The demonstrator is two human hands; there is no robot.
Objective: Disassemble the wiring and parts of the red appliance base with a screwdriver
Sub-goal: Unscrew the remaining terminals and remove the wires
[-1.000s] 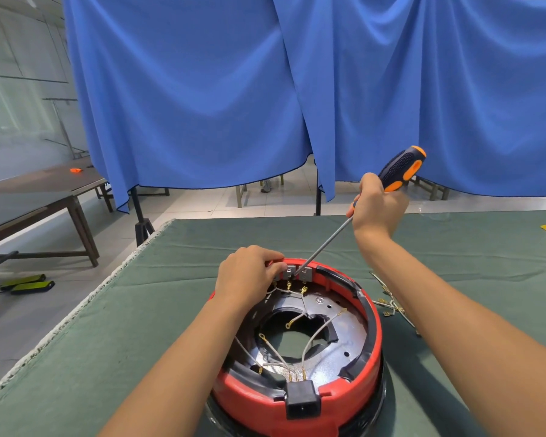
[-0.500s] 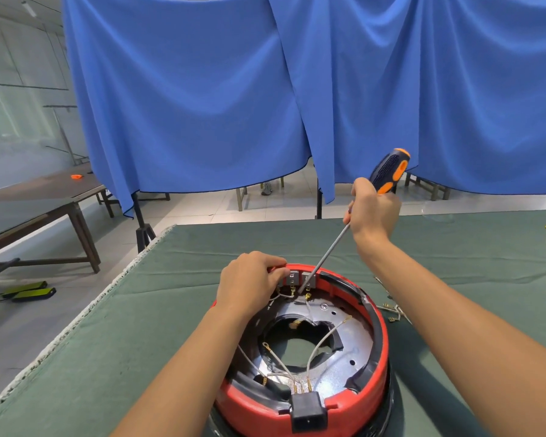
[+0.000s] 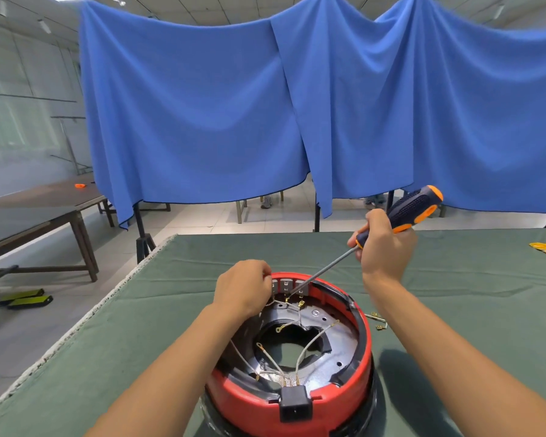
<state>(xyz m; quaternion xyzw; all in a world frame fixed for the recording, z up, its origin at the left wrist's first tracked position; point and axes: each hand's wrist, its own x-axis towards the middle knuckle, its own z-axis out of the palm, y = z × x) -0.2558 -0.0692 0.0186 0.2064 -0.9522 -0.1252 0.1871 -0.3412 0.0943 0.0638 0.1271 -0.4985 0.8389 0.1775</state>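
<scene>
Head view, sole camera.

Item: red appliance base (image 3: 338, 395), upturned on the green-covered bench (image 3: 158, 310), nearest the person; rigid plastic ring round a dark metal plate (image 3: 334, 345); likely light enough to skid, so best steadied at the rim.

Item: wiring (image 3: 309, 345), thin pale leads with small brass ring ends; soft, springy, probably easy to tear at the crimps; take hold at the metal ends, not mid-lead.

Item: terminal block (image 3: 286, 285), grey tabs at the far inner rim; small and stiff.

Item: screwdriver (image 3: 401, 216), black-and-orange handle, long steel shaft, tip down at the terminals.

Left hand (image 3: 243, 291): grip curled over the far rim beside the terminals, bracing.

Right hand (image 3: 383, 244): grip clamped on the handle's lower end.

Loose brass fittings (image 3: 377, 320) on the bench, just right of the base.
</scene>
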